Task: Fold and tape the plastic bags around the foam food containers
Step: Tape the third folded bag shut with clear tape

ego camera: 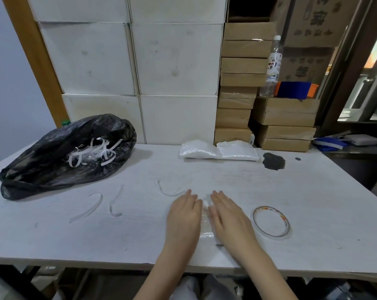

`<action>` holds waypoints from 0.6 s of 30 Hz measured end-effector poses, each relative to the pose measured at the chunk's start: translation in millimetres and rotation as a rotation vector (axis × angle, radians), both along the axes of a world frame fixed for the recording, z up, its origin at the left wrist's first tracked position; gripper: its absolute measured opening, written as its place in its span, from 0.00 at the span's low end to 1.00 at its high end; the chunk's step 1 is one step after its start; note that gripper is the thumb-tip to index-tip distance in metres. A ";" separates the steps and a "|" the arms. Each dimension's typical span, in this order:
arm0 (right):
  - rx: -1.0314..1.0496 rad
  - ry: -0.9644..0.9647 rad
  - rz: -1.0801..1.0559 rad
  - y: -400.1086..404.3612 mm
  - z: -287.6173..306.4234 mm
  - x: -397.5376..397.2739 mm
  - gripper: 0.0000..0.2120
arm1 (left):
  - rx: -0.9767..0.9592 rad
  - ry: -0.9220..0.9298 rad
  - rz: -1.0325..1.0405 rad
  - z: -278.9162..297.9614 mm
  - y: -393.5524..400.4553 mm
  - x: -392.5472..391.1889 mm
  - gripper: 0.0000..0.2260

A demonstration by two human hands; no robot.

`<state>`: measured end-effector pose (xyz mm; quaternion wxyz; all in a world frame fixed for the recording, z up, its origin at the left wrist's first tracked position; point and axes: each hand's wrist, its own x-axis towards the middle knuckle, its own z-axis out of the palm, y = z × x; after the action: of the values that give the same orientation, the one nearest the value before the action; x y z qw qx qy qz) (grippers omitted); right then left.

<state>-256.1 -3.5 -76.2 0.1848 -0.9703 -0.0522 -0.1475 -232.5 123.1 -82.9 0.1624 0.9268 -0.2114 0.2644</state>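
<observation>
My left hand [184,215] and my right hand [228,215] lie flat, palms down, side by side on a clear plastic bag [206,226] on the white table [140,234]. The bag shows only in the gap between the hands; what it wraps is hidden. A roll of clear tape [271,221] lies flat just right of my right hand. Two bagged white packs [219,152] sit at the table's far edge.
A black rubbish bag [60,156] with white paper strips lies at the left. Several loose backing strips [118,202] curl on the table left of my hands. A dark stain [273,161] marks the far right. White boxes, brown cartons and a bottle [273,66] stand behind.
</observation>
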 end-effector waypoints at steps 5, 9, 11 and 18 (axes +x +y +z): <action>-0.088 0.186 0.054 4.3 -5.3 -8.4 0.59 | -0.021 0.290 -0.158 -3.8 9.1 -4.3 0.31; -0.006 0.259 0.018 6.4 -1.7 -12.8 0.49 | 0.003 0.321 -0.203 -5.1 13.7 -5.6 0.28; -0.007 0.333 0.042 4.4 3.2 -12.2 0.36 | 0.021 0.345 -0.190 -4.8 13.3 -4.6 0.22; -0.070 0.332 0.035 -7.7 6.7 -12.5 0.44 | 0.199 0.480 -0.111 -2.9 24.1 0.6 0.42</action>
<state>-268.6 -11.2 -69.5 0.1596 -0.9860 -0.0428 0.0202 -231.9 147.1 -85.8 0.1300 0.9615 -0.2421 0.0054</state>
